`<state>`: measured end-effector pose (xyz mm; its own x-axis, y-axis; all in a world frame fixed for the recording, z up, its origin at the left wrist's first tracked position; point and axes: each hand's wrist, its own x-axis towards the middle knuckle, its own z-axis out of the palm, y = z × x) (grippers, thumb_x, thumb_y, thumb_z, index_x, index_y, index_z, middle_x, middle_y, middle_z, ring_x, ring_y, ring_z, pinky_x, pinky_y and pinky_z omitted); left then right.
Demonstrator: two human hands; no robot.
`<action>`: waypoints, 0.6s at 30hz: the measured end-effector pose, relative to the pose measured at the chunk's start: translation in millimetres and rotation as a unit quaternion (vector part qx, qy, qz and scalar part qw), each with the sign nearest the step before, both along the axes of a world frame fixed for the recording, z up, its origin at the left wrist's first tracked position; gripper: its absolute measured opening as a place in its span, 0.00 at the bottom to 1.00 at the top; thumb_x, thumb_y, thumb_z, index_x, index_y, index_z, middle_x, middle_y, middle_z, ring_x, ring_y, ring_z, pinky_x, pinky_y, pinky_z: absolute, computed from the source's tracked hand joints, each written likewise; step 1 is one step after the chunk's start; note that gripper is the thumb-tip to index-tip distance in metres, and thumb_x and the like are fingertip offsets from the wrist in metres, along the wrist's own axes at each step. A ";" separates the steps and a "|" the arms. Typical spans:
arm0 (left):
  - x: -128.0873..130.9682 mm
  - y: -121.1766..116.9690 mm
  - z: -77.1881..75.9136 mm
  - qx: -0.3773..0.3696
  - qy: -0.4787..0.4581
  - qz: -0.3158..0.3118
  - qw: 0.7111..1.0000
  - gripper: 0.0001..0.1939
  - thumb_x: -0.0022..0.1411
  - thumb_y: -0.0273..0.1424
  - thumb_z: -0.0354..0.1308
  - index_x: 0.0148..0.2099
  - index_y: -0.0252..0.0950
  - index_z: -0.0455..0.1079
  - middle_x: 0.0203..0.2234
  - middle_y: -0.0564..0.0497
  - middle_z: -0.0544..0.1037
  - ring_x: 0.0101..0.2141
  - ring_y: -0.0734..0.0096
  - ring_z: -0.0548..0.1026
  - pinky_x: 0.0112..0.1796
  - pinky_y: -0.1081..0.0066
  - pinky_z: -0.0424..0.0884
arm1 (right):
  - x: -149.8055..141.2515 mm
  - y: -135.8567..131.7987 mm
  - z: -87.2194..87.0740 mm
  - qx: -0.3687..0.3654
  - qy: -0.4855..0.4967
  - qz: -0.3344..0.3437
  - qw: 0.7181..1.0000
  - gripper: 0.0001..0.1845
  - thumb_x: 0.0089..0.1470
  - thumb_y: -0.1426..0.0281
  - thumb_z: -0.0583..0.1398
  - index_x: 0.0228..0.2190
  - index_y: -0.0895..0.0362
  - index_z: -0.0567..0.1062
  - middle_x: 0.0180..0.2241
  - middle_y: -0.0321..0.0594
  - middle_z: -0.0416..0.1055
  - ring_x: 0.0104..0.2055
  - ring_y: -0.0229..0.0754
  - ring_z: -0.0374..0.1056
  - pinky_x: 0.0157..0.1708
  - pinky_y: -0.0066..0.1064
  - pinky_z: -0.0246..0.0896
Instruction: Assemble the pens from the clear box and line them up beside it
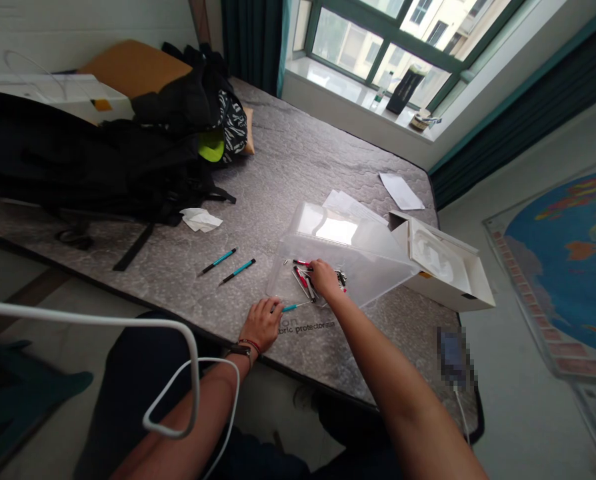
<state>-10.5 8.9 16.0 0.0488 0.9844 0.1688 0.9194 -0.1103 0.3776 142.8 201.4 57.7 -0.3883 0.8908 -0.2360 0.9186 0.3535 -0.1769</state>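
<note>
A clear plastic box lies open on the mattress with its lid raised, holding several loose pen parts in red, black, white and silver. My right hand reaches into it, fingers closed down among the parts; what they pinch is hidden. Just outside the box's near edge, my left hand rests on the mattress with curled fingers on a teal pen barrel, whose thin pale tip points right. To the left, two teal-and-black pens lie side by side, apart from both hands.
The grey mattress carries a black backpack, a crumpled tissue, white paper and an open white carton. A blurred-out device with a cable lies at right. A white cable hangs across the left foreground.
</note>
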 end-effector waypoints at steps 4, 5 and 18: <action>-0.8 0.0 -0.3 -0.004 -0.002 0.002 1.000 0.13 0.66 0.30 0.49 0.50 0.42 0.69 0.50 0.44 0.70 0.47 0.58 0.67 0.45 0.59 0.63 | 7.6 6.4 -2.3 0.001 0.041 0.019 0.999 0.11 0.59 0.73 0.57 0.42 0.57 0.77 0.43 0.46 0.70 0.42 0.41 0.67 0.43 0.28 0.56; -1.0 0.0 -0.4 -0.003 -0.004 0.003 1.000 0.13 0.66 0.30 0.49 0.51 0.42 0.69 0.50 0.44 0.70 0.47 0.58 0.67 0.45 0.59 0.63 | 11.7 6.3 -2.2 0.005 0.057 0.019 0.998 0.10 0.59 0.73 0.57 0.41 0.57 0.77 0.42 0.44 0.70 0.42 0.41 0.67 0.43 0.27 0.56; 0.1 -0.9 1.5 0.011 -0.015 0.006 1.000 0.13 0.66 0.29 0.50 0.49 0.43 0.70 0.48 0.45 0.71 0.46 0.59 0.67 0.45 0.60 0.64 | 36.8 -1.1 -3.3 0.016 0.047 0.003 0.999 0.15 0.56 0.77 0.57 0.43 0.52 0.76 0.46 0.41 0.70 0.43 0.40 0.68 0.43 0.27 0.57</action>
